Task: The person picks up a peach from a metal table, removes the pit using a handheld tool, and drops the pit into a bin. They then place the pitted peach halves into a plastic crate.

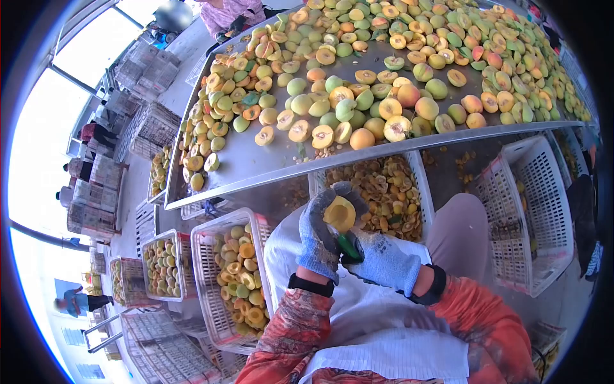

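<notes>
My left hand (318,232), in a blue-grey knit glove, grips an apricot half (340,214) with its yellow-orange cut face turned up. Close beside it, my gloved right hand (387,259) is wrapped round a green-handled tool (348,246); its working end is hidden by the fruit and fingers. Both hands are above my lap, just in front of the metal table (256,168). Many whole and halved apricots (396,128) lie heaped on that table.
Under the table edge, a crate (419,192) holds apricot scraps. Left of my knees stands a white crate (199,275) of apricot halves, with another filled crate (185,269) beyond it. A white crate (543,211) sits at the right. Another person (230,16) is across the table.
</notes>
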Available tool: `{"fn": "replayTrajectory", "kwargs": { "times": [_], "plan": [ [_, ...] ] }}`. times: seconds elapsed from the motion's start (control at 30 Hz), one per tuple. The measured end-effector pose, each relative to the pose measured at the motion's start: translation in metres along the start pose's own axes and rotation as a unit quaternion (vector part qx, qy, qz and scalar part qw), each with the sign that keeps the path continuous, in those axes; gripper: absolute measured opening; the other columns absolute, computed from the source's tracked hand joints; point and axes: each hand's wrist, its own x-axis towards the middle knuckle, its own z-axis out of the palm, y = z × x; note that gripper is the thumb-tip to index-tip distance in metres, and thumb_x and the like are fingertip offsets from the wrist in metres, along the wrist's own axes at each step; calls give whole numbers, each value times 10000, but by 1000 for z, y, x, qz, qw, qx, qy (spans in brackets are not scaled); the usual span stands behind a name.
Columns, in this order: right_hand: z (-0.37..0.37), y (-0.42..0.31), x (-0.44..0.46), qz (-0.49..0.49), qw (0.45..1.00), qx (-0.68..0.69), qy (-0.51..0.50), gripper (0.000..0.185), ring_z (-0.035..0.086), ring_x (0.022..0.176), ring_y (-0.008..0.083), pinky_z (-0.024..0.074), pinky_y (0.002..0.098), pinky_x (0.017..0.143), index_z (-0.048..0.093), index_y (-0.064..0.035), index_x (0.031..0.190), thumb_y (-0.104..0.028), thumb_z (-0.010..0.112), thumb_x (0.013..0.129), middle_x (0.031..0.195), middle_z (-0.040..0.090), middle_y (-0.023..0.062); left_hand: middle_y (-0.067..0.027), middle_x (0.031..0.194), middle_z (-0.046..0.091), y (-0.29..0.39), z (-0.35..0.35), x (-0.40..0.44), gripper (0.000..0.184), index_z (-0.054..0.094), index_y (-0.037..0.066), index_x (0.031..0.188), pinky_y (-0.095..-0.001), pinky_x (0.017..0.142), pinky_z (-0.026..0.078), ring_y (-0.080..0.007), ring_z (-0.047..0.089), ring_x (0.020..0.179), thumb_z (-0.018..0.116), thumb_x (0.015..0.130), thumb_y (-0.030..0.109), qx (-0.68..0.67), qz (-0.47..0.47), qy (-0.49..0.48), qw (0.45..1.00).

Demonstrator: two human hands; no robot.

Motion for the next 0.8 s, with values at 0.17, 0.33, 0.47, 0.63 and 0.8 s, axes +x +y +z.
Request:
{"fn": "replayTrajectory", "kwargs": {
  "times": [0.17, 0.33, 0.47, 0.63, 0.8],
  "plan": [
    [-24, 4, 6, 232, 897, 322, -193, 356, 526, 525, 71, 437, 225, 465, 537, -68, 1082, -237, 676, 802, 749, 583, 28, -185, 929, 632, 14, -32, -6, 303, 583, -45, 1036, -423, 808, 526, -309, 624, 893, 516, 852, 187, 575, 398, -13, 715],
    [-23, 69, -14, 205, 974, -66, -73, 401, 613, 633, 284, 489, 376, 599, 507, -49, 1132, -247, 621, 803, 843, 622, 144, -128, 937, 637, 102, -197, -31, 236, 593, -42, 1040, -313, 741, 540, -197, 628, 857, 583, 807, -12, 457, 131, 224, 851],
    [-19, 75, -16, 192, 965, -176, -42, 408, 628, 697, 316, 493, 415, 616, 496, -49, 1137, -266, 596, 806, 846, 614, 160, -89, 952, 637, 131, -163, -18, 221, 612, -22, 1050, -236, 739, 508, -132, 607, 823, 574, 832, -10, 555, 177, 249, 773],
    [-37, 53, -5, 142, 984, -100, 38, 447, 628, 686, 320, 490, 406, 585, 511, -30, 1129, -270, 663, 783, 808, 627, 160, -73, 850, 643, 114, -71, 117, 235, 603, 25, 1087, -223, 504, 504, -141, 631, 687, 514, 870, 25, 533, 139, 160, 819],
    [-51, 51, -27, 188, 968, -78, 145, 446, 639, 662, 266, 496, 376, 573, 538, -89, 1139, -294, 677, 769, 791, 635, 102, -183, 1061, 578, 47, -23, 219, 619, 496, 70, 1233, -373, 841, 469, -301, 569, 989, 723, 679, 227, 834, 181, 56, 518]
  ]
}}
